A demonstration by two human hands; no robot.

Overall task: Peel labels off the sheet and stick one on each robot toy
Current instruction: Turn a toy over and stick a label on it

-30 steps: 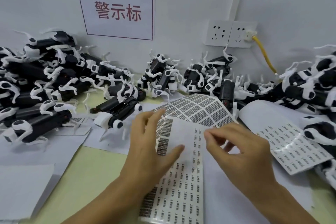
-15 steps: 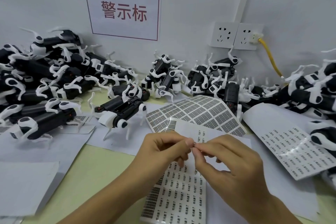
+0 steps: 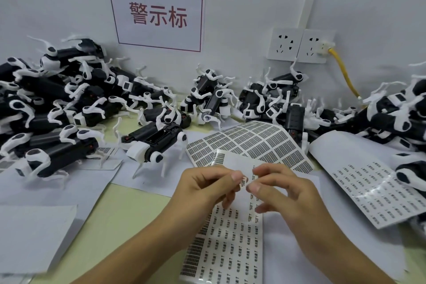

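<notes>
Print on the small label (image 3: 244, 181) pinched between both hands is too small to read; left hand (image 3: 202, 188) & right hand (image 3: 284, 193) cover the mid part of the label sheet (image 3: 224, 249), whose bottom is cut off at 6 o'clock; both forearms run out of frame there too; robot toys (image 3: 53, 99) at 9 o'clock are cut by the edge, same for the pile at 3 o'clock; second sheet (image 3: 378, 193) at 4 o'clock partly tucked under toys, text illegible; yellow cable (image 3: 343, 71) disappears behind toys at 2 o'clock.
</notes>
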